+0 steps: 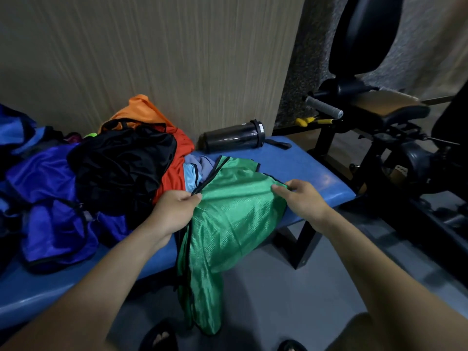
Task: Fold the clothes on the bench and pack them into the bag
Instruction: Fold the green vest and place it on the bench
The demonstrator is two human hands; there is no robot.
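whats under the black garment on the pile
The black garment lies on an orange-red garment to its right and purple-blue garments to its left. What sits directly beneath its middle is covered.

The bag [15, 133] at far left is cut by the frame edge, its opening out of sight behind the pile. The blue garment [50, 198] runs off the left edge too. Under the black garment [121, 168] most of the orange garment [144, 110] is buried, and only a sliver of the light blue garment [192, 176] peeks out beside the green vest [228, 219]. The left hand [174, 211] hides its own fingertips behind that vest's edge. The exercise machine [379, 122] is cropped at right, dark and blurry. Both feet are clipped by the bottom edge.
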